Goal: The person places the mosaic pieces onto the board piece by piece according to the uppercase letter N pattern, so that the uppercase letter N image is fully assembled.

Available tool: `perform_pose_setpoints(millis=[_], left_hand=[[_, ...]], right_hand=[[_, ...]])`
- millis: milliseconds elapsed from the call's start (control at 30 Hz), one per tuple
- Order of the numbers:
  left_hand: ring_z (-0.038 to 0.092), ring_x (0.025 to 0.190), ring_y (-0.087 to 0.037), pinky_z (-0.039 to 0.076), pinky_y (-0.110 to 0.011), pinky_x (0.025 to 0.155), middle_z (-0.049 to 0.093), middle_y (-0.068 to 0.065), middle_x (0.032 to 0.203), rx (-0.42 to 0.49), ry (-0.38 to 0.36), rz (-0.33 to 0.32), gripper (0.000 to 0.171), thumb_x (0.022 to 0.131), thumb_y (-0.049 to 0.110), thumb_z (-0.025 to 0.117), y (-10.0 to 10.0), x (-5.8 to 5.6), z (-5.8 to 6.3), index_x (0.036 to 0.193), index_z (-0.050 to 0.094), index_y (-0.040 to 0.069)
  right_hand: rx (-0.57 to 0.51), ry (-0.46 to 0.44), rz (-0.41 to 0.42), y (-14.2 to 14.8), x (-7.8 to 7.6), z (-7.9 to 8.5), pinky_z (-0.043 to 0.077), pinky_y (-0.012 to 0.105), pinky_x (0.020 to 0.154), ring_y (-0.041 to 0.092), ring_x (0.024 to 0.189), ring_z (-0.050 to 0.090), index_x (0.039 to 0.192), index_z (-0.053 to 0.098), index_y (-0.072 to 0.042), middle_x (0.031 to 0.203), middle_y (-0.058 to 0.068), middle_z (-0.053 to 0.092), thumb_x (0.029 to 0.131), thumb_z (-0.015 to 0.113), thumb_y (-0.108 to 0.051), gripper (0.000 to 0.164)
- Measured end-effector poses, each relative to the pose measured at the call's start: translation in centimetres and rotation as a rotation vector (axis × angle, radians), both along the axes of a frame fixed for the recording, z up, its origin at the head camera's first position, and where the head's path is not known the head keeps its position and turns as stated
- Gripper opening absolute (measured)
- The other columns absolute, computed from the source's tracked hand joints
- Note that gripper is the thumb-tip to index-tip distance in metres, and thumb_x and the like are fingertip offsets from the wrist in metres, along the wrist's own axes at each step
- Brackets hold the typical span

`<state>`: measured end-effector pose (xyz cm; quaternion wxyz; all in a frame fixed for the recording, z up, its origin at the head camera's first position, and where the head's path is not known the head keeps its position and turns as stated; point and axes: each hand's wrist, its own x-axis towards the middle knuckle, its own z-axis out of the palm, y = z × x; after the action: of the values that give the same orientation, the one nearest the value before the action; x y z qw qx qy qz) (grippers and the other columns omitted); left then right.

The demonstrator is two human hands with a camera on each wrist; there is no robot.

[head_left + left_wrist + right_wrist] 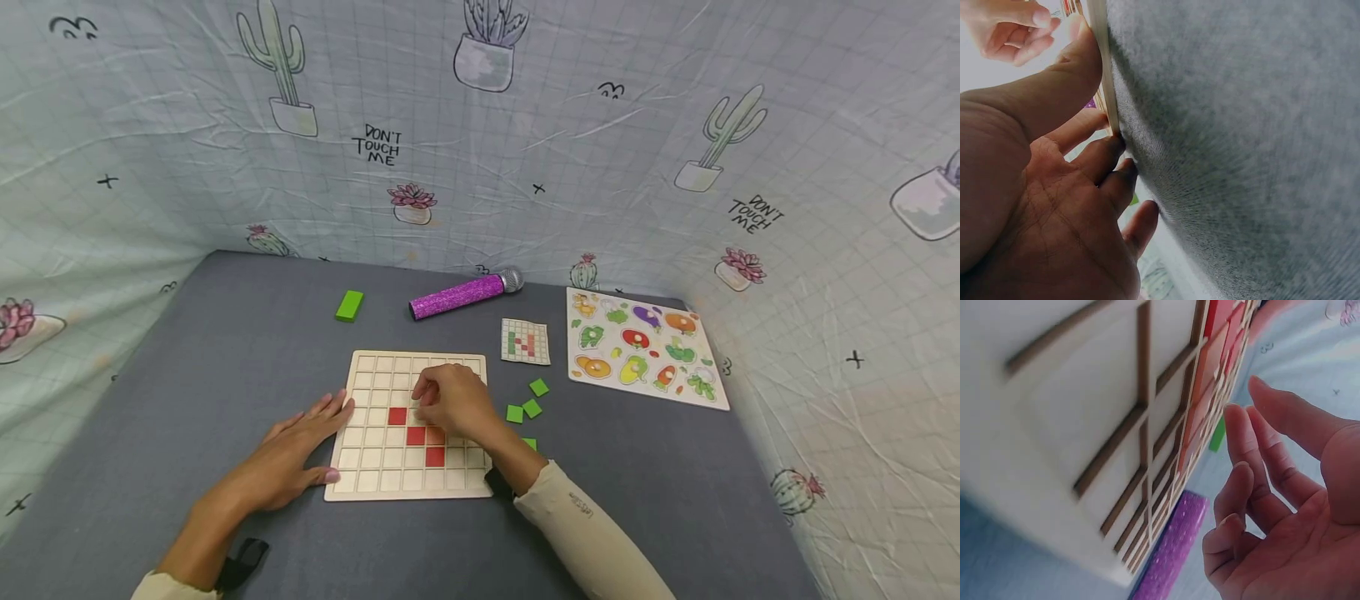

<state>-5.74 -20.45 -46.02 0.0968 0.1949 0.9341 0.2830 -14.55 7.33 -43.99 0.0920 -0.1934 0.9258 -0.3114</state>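
Note:
A pale wooden grid board (375,479) lies on the grey surface, with several red tiles (416,436) in its squares. At its left edge my left hand (296,454) rests, fingers and thumb stretched out and touching the rim; the left wrist view shows the fingertips against the board's side (1107,81). My right hand (453,402) is over the middle of the board beside the red tiles, partly covering them. In the right wrist view its thumb and forefinger stand apart, and I see nothing between them. Several green tiles (514,413) lie right of the board.
Behind the board are a green block (349,306), a purple glittery microphone (457,297) and a small pattern card (525,342). A vegetable picture board (622,377) lies at the right. Printed cloth (480,167) hangs around the grey table (225,350).

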Motion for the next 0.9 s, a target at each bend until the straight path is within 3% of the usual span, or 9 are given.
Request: perform_pose_setpoints(millis=[267, 633, 900], left_hand=[[0.028, 0.162, -0.042, 0.025, -0.070, 0.118, 0.029, -0.016, 0.176, 0.000, -0.008, -0.006, 0.097, 0.085, 0.026, 0.087, -0.3, 0.0, 0.0, 0.166, 0.037, 0.010], [0.028, 0.162, -0.041, 0.025, -0.070, 0.118, 0.029, -0.016, 0.175, 0.013, -0.005, -0.011, 0.096, 0.085, 0.025, 0.087, -0.3, 0.0, 0.0, 0.166, 0.037, 0.010], [0.027, 0.162, -0.041, 0.025, -0.070, 0.118, 0.028, -0.015, 0.176, 0.015, -0.009, -0.013, 0.095, 0.086, 0.025, 0.086, -0.2, 0.0, 0.2, 0.166, 0.037, 0.010]], right_hand=[[-0.064, -0.031, -0.026, 2.4, 0.4, 0.2, 0.049, 0.027, 0.073, 0.011, 0.078, 0.066, 0.092, 0.077, -0.015, 0.078, -0.007, 0.071, 0.082, 0.093, -0.013, 0.019], [-0.069, -0.023, -0.093, 6.5, 1.2, 0.2, 0.046, 0.028, 0.062, 0.011, 0.067, 0.058, 0.096, 0.078, -0.013, 0.082, -0.004, 0.073, 0.082, 0.092, -0.009, 0.020], [-0.044, -0.006, -0.139, 9.6, 1.4, 0.1, 0.050, 0.031, 0.073, 0.020, 0.082, 0.068, 0.098, 0.079, -0.013, 0.093, 0.004, 0.077, 0.080, 0.093, -0.006, 0.024]])
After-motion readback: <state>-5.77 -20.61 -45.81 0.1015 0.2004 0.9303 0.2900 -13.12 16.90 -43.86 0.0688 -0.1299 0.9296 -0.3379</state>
